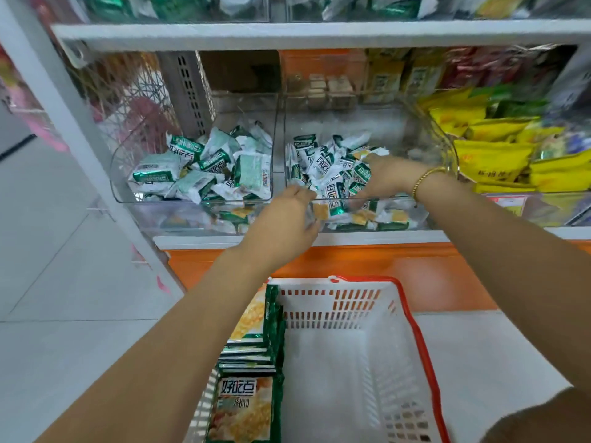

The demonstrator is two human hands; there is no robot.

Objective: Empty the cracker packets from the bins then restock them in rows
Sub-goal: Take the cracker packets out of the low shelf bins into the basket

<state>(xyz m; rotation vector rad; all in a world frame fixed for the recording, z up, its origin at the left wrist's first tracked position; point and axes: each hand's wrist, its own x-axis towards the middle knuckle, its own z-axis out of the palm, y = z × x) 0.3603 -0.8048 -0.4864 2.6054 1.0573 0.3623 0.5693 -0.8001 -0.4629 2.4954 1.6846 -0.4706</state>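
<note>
Two clear plastic bins stand side by side on the shelf. The left bin and the right bin each hold a loose heap of green-and-white cracker packets. My right hand reaches into the right bin, fingers curled around packets in the heap. At that bin's front left corner, my left hand lies against the front wall with fingers bent; what it holds, if anything, is hidden.
A white basket with a red rim sits below the shelf, with large green cracker bags at its left side. Yellow snack packs fill the bin to the right. An upper shelf overhangs the bins.
</note>
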